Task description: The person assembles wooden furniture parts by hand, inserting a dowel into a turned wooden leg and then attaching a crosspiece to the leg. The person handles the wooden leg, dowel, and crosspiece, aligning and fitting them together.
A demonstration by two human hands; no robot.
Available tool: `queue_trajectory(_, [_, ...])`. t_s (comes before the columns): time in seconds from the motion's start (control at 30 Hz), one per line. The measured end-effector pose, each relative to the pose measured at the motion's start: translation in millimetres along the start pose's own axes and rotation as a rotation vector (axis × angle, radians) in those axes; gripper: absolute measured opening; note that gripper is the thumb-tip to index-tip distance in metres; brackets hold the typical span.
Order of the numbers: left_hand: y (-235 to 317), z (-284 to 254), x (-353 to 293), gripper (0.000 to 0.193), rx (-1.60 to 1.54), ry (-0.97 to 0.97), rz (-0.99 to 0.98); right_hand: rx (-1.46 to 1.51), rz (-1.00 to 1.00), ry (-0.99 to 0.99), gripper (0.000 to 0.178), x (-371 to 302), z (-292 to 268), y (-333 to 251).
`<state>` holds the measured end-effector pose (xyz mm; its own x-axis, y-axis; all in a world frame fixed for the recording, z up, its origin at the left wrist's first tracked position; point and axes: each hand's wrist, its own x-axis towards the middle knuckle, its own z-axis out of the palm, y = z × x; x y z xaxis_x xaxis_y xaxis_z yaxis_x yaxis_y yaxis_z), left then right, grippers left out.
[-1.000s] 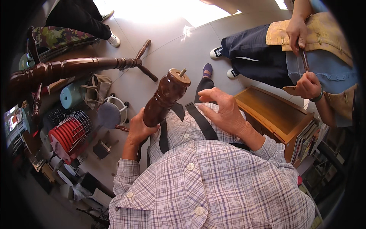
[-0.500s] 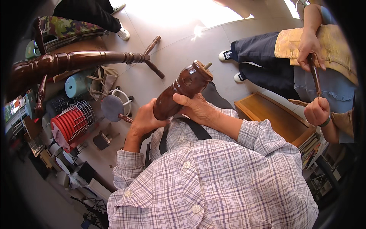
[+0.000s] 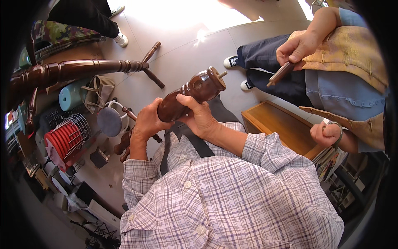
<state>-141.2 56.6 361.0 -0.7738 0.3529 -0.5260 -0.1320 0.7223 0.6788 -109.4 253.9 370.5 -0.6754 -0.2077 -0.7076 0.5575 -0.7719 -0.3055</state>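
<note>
I hold a thick, glossy dark-brown turned wooden post (image 3: pixel 194 90) at a slant before my body. A metal threaded rod (image 3: pixel 222 74) sticks out of its far right end, and a round hole shows in its side. My left hand (image 3: pixel 148 120) wraps the near left end of the post. My right hand (image 3: pixel 200 118) grips its middle, thumb lying on top. Smaller turned brown wooden pieces (image 3: pixel 122 147) show beside my left wrist; their joint to the post is hidden.
At right, a co-worker's hand (image 3: pixel 300 47) holds a brown wooden piece (image 3: pixel 282 74) with a pale tip. A long turned wooden stand (image 3: pixel 83 68) with side legs spans the upper left. Nearby are a round stool (image 3: pixel 110 121), red stacked stools (image 3: pixel 62 145) and a wooden cabinet (image 3: pixel 271 124).
The post has shifted slightly left in view and turned a little, revealing more knobbed pieces by my left wrist. The co-worker's hands have parted; one now holds the wooden piece alone.
</note>
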Motion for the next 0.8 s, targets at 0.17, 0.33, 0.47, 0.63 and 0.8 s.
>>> queue_trajectory(0.17, [17.8,-14.3,-7.4,0.067,0.029,-0.070,0.003,-0.124,0.052,-0.090,0.059,-7.3,-12.0,-14.5])
queue_trajectory(0.33, [13.4,-14.5,-28.8,0.067,-0.084,-0.053,0.025,-0.754,-0.172,0.068,0.057,-66.7,-53.7,-57.2])
queue_trajectory(0.47, [19.6,-6.4,-35.2,0.069,-0.076,-0.082,0.026,-1.313,-0.951,0.417,0.034,-144.1,-51.2,-101.6])
queue_trajectory(0.63, [24.5,-9.8,-33.1,0.065,-0.008,-0.145,0.049,-2.167,-1.313,0.513,0.052,-145.5,-39.2,-166.5])
queue_trajectory(0.8, [27.0,-17.8,-37.4,0.059,0.016,-0.182,0.051,-2.205,-1.346,0.365,0.040,-120.0,-48.7,-187.7])
